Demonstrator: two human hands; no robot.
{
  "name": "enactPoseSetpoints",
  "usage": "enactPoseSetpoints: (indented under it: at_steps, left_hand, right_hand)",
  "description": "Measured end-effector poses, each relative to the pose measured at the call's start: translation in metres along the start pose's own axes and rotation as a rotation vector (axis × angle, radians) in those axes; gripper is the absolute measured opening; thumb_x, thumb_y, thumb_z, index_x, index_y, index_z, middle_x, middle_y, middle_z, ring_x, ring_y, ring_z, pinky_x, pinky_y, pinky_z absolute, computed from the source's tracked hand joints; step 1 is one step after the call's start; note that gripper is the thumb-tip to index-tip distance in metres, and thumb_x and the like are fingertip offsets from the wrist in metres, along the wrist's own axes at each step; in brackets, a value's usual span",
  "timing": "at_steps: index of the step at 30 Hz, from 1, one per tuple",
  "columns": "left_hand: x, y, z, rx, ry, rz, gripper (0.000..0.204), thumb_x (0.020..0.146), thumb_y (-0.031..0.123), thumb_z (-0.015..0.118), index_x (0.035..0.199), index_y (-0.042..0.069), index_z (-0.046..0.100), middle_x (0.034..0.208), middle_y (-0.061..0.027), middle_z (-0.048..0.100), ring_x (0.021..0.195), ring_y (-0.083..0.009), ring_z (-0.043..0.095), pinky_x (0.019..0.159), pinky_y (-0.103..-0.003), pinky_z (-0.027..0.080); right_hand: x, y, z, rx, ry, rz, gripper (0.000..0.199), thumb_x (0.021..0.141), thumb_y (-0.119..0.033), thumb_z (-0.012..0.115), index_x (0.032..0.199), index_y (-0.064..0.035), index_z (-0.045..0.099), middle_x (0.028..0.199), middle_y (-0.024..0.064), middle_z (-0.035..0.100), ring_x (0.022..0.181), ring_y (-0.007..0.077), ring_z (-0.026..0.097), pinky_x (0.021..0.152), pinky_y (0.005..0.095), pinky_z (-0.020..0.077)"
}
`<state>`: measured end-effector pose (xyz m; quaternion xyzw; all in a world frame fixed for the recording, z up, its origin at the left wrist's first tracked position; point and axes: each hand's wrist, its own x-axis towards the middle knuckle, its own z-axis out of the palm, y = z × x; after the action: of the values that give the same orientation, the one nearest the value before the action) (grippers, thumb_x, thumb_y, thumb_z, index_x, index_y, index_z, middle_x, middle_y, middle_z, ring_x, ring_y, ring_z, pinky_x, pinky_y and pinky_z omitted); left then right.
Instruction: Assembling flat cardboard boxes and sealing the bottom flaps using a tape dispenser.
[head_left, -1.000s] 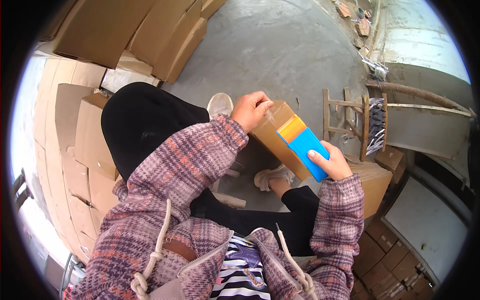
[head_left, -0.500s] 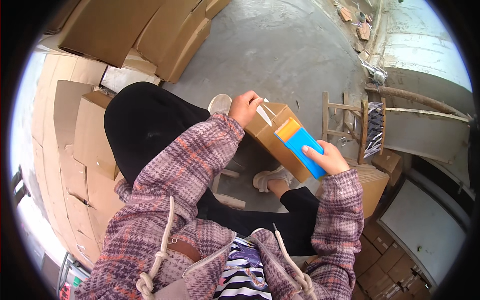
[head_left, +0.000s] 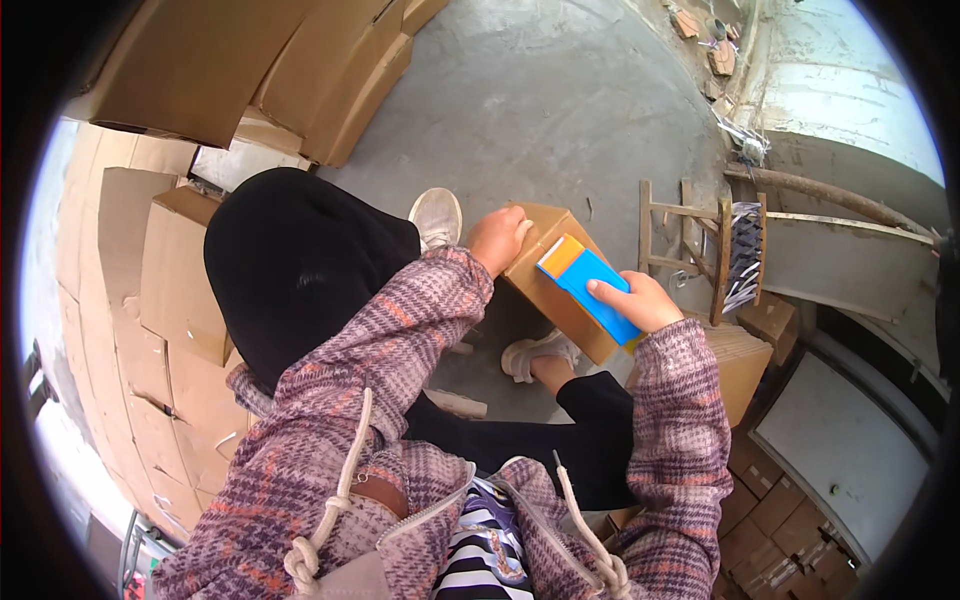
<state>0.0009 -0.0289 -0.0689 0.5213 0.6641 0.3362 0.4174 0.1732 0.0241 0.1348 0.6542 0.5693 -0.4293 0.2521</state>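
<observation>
Held in the right hand (head_left: 648, 300), off the middle of the view toward three o'clock: a blue-and-orange block (head_left: 592, 288), oblong and flat-sided. Mostly bright, even blue, smooth-looking, with straight edges and squared corners. Banded in orange across the end pointing between ten and eleven o'clock, with a thin pale line along the very tip. Partly covered by the hand at the opposite end, toward four or five o'clock, with a small sliver of yellow showing there. Gripped with the thumb laid across the blue face, fingers mostly out of sight underneath.

Directly behind, in this view, a brown cardboard box (head_left: 556, 308), plain and long-sided, stretched from eleven toward five o'clock and partly hidden by the block. Impossible to tell about contact between block and box.

At the box's near-eleven-o'clock end, the left hand (head_left: 498, 240), narrowed, with fingers curled in close to the edge. Impossible to tell about anything pinched between those fingertips.

Farther out: grey floor (head_left: 500, 110) toward twelve o'clock; a wooden stool (head_left: 722, 240) with a woven seat between two and three; large cartons (head_left: 200, 70) between ten and eleven; a pale shoe (head_left: 436, 215) toward eleven, just beside the left hand.
</observation>
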Motion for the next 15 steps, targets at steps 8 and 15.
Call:
enactPoseSetpoints:
  at_steps: [8, 15]
  left_hand:
    - [0.003, 0.015, -0.017, -0.006, 0.079, 0.041, 0.021, 0.09, 0.02, 0.049, 0.094, 0.001, 0.055, 0.102, -0.0171, 0.063, 0.097, -0.0347, 0.059, 0.081, -0.045, 0.048]
    - [0.005, 0.028, 0.012, -0.271, -0.121, 0.18, 0.046, 0.096, 0.031, 0.042, 0.128, -0.002, 0.045, 0.127, -0.0212, 0.05, 0.121, -0.0352, 0.044, 0.102, -0.041, 0.035]
  right_hand:
    - [0.009, -0.004, -0.003, -0.014, -0.087, 0.039, 0.071, 0.077, -0.056, 0.062, 0.104, 0.0099, 0.061, 0.089, 0.0182, 0.065, 0.079, 0.0236, 0.064, 0.074, 0.0331, 0.0501]
    - [0.013, -0.011, -0.01, 0.006, -0.17, 0.093, 0.079, 0.075, -0.059, 0.063, 0.113, 0.0102, 0.055, 0.099, 0.0192, 0.064, 0.084, 0.0252, 0.064, 0.077, 0.0337, 0.0505]
